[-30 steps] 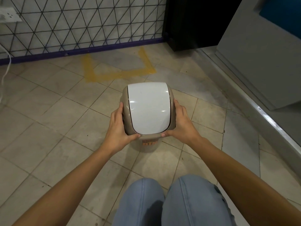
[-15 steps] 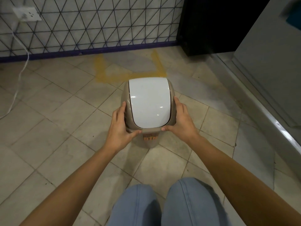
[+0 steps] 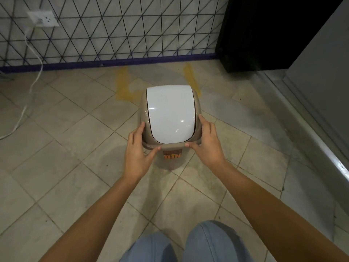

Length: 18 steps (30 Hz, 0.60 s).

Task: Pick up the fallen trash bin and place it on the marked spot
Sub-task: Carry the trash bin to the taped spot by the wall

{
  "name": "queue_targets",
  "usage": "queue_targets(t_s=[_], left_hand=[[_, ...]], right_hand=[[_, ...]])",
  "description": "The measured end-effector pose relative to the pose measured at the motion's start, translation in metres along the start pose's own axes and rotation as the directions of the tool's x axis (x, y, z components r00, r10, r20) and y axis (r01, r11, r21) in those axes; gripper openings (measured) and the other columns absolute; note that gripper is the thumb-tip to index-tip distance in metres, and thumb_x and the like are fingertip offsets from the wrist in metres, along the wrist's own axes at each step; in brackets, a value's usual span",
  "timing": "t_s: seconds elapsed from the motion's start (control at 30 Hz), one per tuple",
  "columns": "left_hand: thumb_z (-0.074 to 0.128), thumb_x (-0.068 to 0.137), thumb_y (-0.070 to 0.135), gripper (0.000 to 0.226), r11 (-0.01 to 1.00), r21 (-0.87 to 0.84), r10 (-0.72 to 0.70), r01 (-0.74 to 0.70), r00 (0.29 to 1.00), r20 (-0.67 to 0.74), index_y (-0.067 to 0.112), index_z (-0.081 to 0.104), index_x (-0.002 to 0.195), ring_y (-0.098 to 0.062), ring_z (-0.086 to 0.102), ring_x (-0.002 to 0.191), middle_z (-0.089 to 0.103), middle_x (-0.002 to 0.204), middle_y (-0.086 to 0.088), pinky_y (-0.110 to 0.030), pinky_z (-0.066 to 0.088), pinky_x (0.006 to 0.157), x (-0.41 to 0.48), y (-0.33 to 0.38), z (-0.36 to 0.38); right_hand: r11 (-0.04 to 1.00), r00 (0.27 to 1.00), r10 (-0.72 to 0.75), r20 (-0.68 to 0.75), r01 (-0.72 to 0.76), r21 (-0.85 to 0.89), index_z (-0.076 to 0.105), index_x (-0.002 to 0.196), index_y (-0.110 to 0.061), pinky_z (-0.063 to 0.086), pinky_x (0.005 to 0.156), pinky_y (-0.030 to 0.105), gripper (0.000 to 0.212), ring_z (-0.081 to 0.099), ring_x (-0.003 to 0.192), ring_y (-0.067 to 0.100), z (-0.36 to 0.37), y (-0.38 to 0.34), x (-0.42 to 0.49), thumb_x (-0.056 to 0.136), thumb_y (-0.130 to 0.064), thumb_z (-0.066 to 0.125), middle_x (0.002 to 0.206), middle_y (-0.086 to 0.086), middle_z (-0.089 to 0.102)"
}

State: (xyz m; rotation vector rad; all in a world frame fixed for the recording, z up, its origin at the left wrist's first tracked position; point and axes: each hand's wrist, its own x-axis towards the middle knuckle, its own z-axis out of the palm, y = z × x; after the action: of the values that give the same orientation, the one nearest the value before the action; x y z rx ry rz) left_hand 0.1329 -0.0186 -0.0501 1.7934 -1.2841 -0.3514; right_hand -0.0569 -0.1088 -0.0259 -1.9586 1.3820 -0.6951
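Trash bin: the beige trash bin (image 3: 171,148) is seen upright from above, held between both hands over the tiled floor (image 3: 75,148); whether its base touches the floor cannot be told, as the base is hidden beneath the body.
Lid: a white swing lid (image 3: 171,114) is seated in the beige rim and appears closed.
Label: an orange label (image 3: 172,155) is seen on the near wall, just under the rim, between the two thumbs.
Left hand: the left hand (image 3: 137,150) is pressed against the bin's left side. Its fingers (image 3: 140,129) are laid close together up the left rim, and the thumb is stretched along the near edge.
Right hand: the right hand (image 3: 207,146) is pressed against the right side in mirror fashion. Its fingers (image 3: 204,123) are held together along the right rim, with the thumb laid on the near edge.
Grip: the bin is clamped between the two palms; nothing is pinched by fingertips alone.
Marked spot: yellow floor marking (image 3: 122,86) is seen just beyond the bin, near the wall; its middle part is covered by the bin's far side.
Surroundings: a patterned wall (image 3: 132,25) with a purple base strip is seen ahead, with a white socket (image 3: 43,18) and white cable (image 3: 32,72) at the left.
Person: knees in blue jeans (image 3: 188,244) are seen at the bottom edge.
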Motion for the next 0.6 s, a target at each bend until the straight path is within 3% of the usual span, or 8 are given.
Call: queue_targets(t_s=[0.13, 0.27, 0.6], left_hand=[[0.074, 0.075, 0.027, 0.086, 1.000, -0.003, -0.025, 0.025, 1.000, -0.005, 0.026, 0.024, 0.145, -0.003, 0.038, 0.119, 0.039, 0.137, -0.003, -0.020, 0.033, 0.098, 0.012, -0.003, 0.003], [0.075, 0.075, 0.025, 0.086, 0.999, -0.008, -0.036, 0.036, 0.999, -0.015, 0.024, 0.025, 0.145, -0.007, 0.039, 0.120, 0.040, 0.136, -0.004, -0.023, 0.033, 0.100, 0.023, -0.004, 0.006], [0.075, 0.075, 0.028, 0.082, 0.994, -0.090, -0.069, 0.065, 0.996, -0.049, 0.027, 0.028, 0.143, -0.010, 0.042, 0.121, 0.035, 0.126, 0.010, -0.021, 0.033, 0.099, 0.038, -0.011, 0.016]], right_hand=[[1.000, 1.000, -0.005, 0.011, 0.005, -0.014, 0.017, 0.147, -0.024, 0.042, 0.104, 0.043, 0.099, 0.039, 0.129, 0.023, 0.003, -0.001, 0.014, 0.070, -0.015, 0.079, 0.139, 0.006, 0.033], [1.000, 1.000, -0.009, 0.018, 0.010, -0.019, 0.017, 0.147, -0.024, 0.040, 0.105, 0.044, 0.099, 0.038, 0.129, 0.023, 0.003, 0.000, 0.027, 0.071, -0.016, 0.079, 0.138, 0.007, 0.034], [1.000, 0.999, 0.002, 0.040, -0.001, -0.020, 0.017, 0.146, -0.024, 0.034, 0.101, 0.025, 0.101, 0.032, 0.128, 0.014, 0.001, 0.004, 0.058, 0.068, -0.020, 0.081, 0.139, 0.003, 0.033]])
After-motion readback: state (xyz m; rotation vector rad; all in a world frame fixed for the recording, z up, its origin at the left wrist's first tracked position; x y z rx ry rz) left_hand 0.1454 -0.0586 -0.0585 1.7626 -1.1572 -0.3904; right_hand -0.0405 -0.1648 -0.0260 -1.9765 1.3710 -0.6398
